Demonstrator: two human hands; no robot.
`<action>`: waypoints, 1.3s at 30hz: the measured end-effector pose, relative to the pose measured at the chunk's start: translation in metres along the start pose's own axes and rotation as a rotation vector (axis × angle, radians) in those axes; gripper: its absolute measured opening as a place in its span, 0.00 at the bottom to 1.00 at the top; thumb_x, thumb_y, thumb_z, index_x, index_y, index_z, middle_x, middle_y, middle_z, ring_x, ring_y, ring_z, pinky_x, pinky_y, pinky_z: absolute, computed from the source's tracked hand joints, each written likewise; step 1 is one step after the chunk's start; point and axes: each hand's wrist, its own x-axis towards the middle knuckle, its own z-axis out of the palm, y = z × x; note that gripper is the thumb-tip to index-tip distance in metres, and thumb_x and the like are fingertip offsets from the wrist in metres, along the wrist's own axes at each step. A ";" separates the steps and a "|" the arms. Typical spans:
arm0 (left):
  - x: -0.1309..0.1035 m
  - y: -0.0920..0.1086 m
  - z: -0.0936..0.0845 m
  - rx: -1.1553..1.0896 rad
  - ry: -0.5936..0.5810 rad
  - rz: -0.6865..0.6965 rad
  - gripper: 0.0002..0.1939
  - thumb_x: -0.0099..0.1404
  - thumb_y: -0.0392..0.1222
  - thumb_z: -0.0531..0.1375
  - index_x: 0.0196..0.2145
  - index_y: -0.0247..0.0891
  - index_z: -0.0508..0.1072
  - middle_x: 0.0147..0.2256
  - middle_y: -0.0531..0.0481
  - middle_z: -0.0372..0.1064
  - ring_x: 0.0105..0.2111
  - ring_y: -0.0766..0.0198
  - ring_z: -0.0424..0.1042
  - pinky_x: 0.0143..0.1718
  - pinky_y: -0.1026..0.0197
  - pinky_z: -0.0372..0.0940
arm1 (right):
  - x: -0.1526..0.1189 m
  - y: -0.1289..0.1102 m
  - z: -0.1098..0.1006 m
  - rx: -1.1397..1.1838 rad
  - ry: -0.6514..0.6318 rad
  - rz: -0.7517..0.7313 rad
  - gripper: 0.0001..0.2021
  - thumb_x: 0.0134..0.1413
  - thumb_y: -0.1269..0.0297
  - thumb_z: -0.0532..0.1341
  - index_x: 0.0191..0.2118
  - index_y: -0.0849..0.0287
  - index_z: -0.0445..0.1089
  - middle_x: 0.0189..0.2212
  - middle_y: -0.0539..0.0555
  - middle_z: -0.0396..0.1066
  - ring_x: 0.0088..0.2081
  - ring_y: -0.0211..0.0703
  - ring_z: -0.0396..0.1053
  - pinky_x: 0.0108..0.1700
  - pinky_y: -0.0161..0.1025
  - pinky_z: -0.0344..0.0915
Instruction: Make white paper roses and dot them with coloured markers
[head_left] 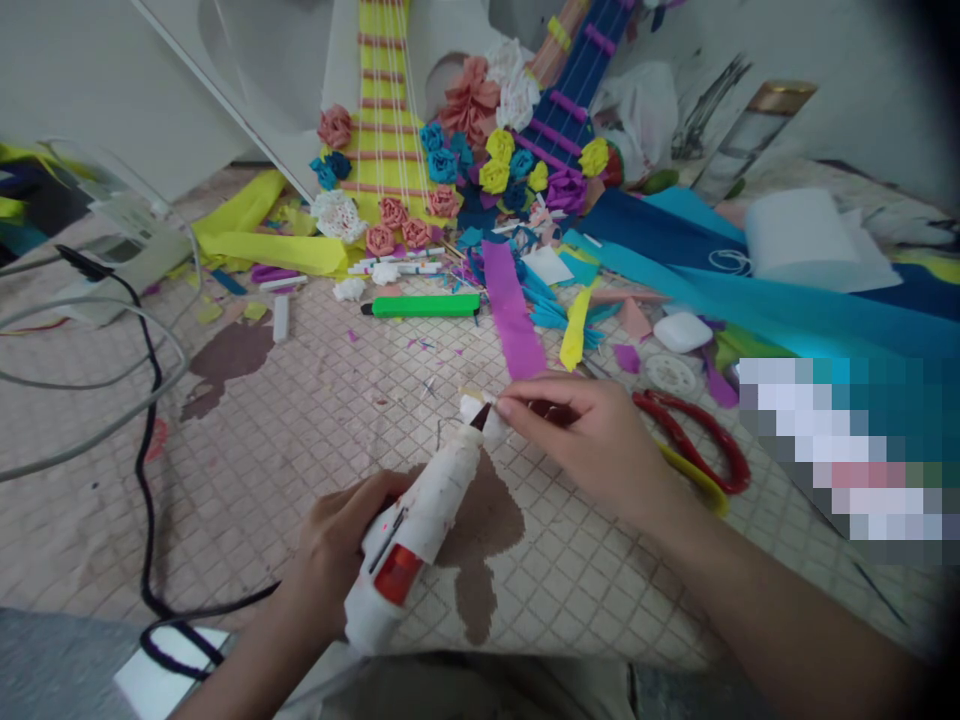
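A white hot glue gun (431, 510) with a red window is gripped in my left hand (349, 530), its dark nozzle pointing up and to the right. My right hand (585, 425) pinches a small white piece (491, 420) between thumb and fingertips, right at the nozzle tip. Whether the piece touches the nozzle is hard to tell. Just beyond my right fingertips lies a purple paper strip (514, 315). A green cutter (424, 306) rests farther back on the patterned cloth.
Red-handled scissors (701, 440) lie beside my right wrist. A black cable (148, 450) crosses the left side. Paper scraps, blue crepe paper (787, 310), a white roll (795, 240) and flower-decorated guitar shapes (386, 110) fill the back.
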 end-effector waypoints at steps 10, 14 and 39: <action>-0.001 0.000 0.001 -0.022 0.021 -0.006 0.12 0.58 0.35 0.56 0.40 0.42 0.62 0.23 0.57 0.65 0.15 0.72 0.59 0.17 0.69 0.55 | -0.001 0.001 0.000 0.008 0.023 -0.006 0.06 0.51 0.67 0.62 0.32 0.59 0.76 0.30 0.50 0.76 0.31 0.37 0.71 0.32 0.33 0.65; -0.001 0.000 0.002 -0.022 0.056 -0.022 0.11 0.58 0.35 0.55 0.40 0.42 0.64 0.22 0.58 0.64 0.14 0.73 0.57 0.18 0.69 0.57 | -0.001 0.002 0.001 -0.012 0.047 -0.044 0.05 0.50 0.68 0.62 0.32 0.59 0.76 0.30 0.51 0.76 0.33 0.37 0.71 0.33 0.33 0.65; -0.003 0.002 0.001 -0.023 0.028 -0.099 0.12 0.55 0.35 0.57 0.39 0.43 0.64 0.22 0.57 0.67 0.16 0.69 0.65 0.18 0.68 0.59 | -0.004 0.001 0.004 -0.270 0.086 -0.141 0.06 0.51 0.70 0.60 0.29 0.59 0.75 0.29 0.51 0.74 0.29 0.38 0.69 0.33 0.35 0.63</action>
